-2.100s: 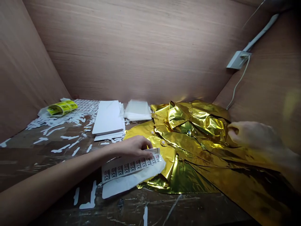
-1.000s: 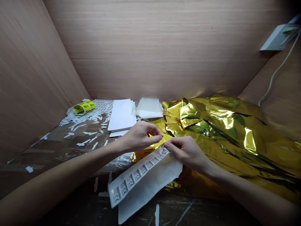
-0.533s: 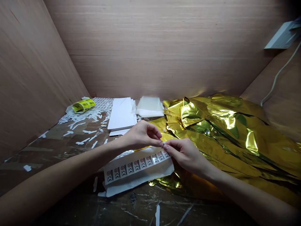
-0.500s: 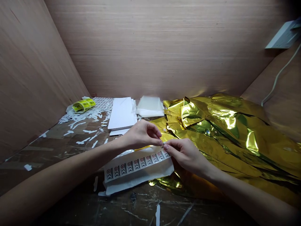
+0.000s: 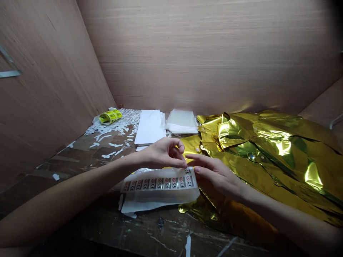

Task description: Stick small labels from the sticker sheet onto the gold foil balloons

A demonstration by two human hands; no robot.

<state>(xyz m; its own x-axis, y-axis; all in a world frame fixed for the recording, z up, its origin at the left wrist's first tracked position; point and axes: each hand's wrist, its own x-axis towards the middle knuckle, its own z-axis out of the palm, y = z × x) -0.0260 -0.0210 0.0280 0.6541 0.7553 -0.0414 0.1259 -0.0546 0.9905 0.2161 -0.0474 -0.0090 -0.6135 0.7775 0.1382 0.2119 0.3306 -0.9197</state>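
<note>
A white backing sheet (image 5: 160, 198) lies near the table's front, carrying a row of small CE stickers (image 5: 167, 183) with red prohibition marks. One more sticker (image 5: 187, 171) shows above the row's right end, close to both hands. My left hand (image 5: 167, 153) hovers over the sheet's upper edge, thumb and a fingertip pinched together; whatever is between them is too small to make out. To its right, my right hand (image 5: 217, 175) has thumb and forefinger apart with nothing visible between them, its thumb tip by the sheet's upper right corner.
Crumpled gold foil pieces (image 5: 268, 150) cover the right side. Behind the left hand stand a stack of white cards (image 5: 148, 125) and a pile of clear sleeves (image 5: 182, 121). Farther left are a yellow sticker roll (image 5: 110, 116) and scattered white scraps (image 5: 118, 128). Wooden panels (image 5: 200, 53) enclose the table.
My right thumb and forefinger have parted from their pinch, and the two hands' fingertips have drawn slightly apart. The camera view has swung left, shifting the scene rightward.
</note>
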